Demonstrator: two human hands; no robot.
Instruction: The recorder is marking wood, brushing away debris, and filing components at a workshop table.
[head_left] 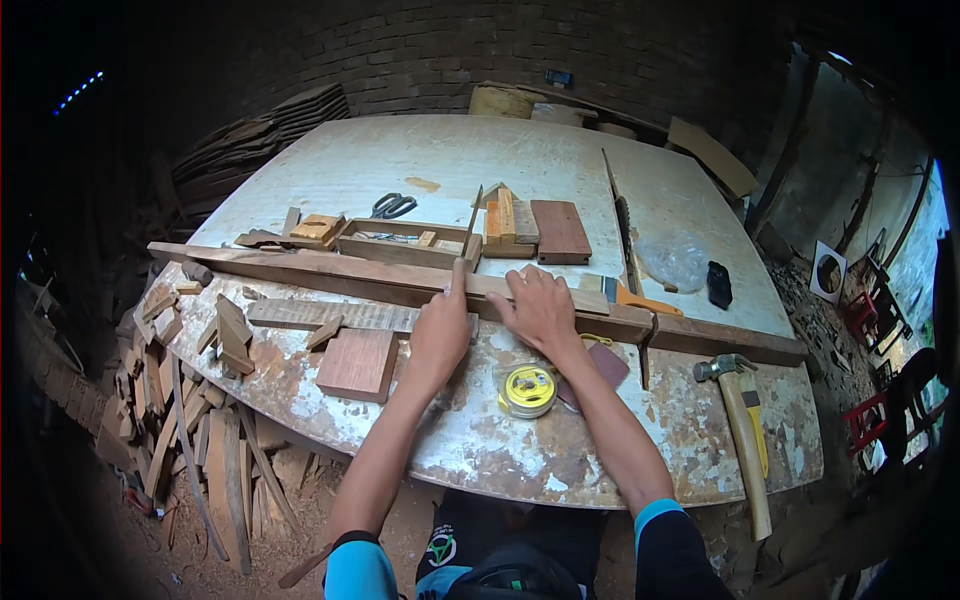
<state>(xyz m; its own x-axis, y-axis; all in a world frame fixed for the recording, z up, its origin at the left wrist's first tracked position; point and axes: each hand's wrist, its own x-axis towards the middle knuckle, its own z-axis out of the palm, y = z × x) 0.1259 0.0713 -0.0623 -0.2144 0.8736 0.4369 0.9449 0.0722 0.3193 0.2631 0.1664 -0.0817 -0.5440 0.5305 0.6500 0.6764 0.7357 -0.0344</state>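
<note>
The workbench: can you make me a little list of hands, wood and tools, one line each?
Left hand: at the long wooden beam, exact grip unclear
Right hand: resting over that beam
Wood: reddish square block, near side of the beam
Tools: yellow tape measure, hammer, scissors

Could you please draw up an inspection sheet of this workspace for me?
Surface: worn table, finish flaking in patches.
Job's things: beam across the table; thin strip beyond the left hand.
Clutter: tape measure, scissors, brush and block about the beam; hammer overhanging the near edge.
Hands: left curled at the beam, hold on the strip unclear; right hand open on the beam.
Cables: nothing seen.
Surroundings: brick wall behind; wood scraps heaped at left.
</note>
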